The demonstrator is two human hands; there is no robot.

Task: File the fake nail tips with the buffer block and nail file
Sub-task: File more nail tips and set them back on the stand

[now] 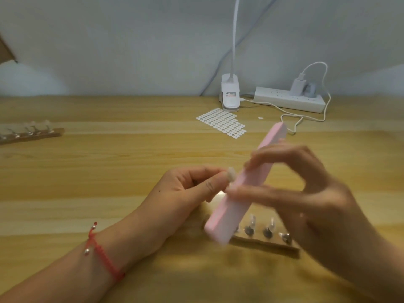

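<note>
Apparently unreadable label [231, 94] on lamp clip [230, 99].

Pink buffer block [244, 182], red bracelet [102, 256], white sticker sheet [220, 122]

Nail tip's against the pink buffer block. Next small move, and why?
Probably a short stroke of the buffer block along the nail tip. The left hand pinches the tip against the block's side, the right hand holds the block mid-length, and its blur suggests filing is underway.

The lamp clip [230, 96] label's print is unreadable.
</note>
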